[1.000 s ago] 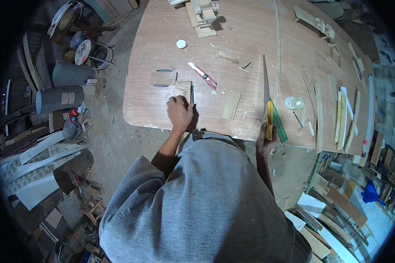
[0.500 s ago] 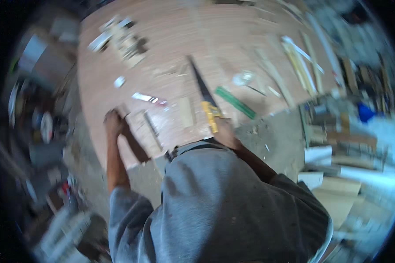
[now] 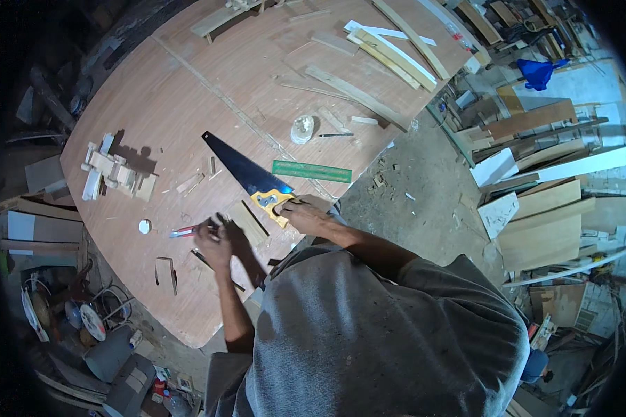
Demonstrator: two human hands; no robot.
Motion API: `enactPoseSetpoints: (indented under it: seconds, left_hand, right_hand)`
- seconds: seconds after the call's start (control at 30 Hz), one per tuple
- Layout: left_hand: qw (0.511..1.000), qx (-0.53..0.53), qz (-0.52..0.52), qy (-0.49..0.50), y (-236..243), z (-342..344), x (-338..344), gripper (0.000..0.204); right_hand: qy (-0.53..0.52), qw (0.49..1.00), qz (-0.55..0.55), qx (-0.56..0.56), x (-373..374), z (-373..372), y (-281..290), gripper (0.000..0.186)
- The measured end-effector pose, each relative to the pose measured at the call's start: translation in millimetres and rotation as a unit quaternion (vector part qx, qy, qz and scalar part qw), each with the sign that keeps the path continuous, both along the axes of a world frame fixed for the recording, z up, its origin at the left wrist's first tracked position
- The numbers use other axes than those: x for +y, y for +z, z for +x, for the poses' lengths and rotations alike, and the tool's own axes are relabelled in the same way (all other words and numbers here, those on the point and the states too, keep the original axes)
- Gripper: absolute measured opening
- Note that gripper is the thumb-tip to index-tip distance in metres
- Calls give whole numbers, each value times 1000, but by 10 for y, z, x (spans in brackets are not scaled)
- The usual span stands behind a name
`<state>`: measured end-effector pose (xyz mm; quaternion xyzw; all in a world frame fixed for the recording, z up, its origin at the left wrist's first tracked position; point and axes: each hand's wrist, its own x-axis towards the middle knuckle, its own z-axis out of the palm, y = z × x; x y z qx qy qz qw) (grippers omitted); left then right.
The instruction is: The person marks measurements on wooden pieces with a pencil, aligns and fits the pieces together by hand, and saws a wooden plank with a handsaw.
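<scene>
From the person's head, the wide fisheye view looks down past the grey top [image 3: 375,326] onto the table [image 3: 174,111].

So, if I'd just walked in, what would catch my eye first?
Likely the yellow-handled handsaw, gripped by the right hand over the table. Right of it in the picture lies a green ruler. Off the table, toward the picture's upper right, a bright blue thing stands out.

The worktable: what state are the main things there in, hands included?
Right hand: closed on the handsaw
Handsaw: held, blade uncovered
Left hand: over the table, grip unclear
Green ruler: lying flat
Red knife: partly hidden, blade position unclear
Clear container: open or lidded, cannot tell
</scene>
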<state>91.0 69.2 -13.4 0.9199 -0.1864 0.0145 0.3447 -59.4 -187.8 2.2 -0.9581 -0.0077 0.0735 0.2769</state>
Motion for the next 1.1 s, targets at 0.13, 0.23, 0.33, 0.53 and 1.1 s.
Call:
enactPoseSetpoints:
  seconds: [0.13,0.23,0.33,0.53,1.1]
  left_hand:
    - [994,83,37,54,-22,-389,-556,41]
    - [988,101,93,65,74,-565,-756,51]
    - [985,101,106,93,-211,-727,-655,66]
    - [967,114,192,125,-344,-920,-754,90]
    - [939,45,110,322,22,-1249,-1590,57]
  right_hand:
    - [-160,980,-13,-117,-963,-97,124,22]
    - [-324,901,-269,-105,-2347,-175,-39,43]
    - [-382,860,-319,-110,-3061,-201,188,49]
    - [-257,926,-273,-37,-3830,-369,-116,43]
    - [-325,925,184,-77,-4159,-685,80,42]
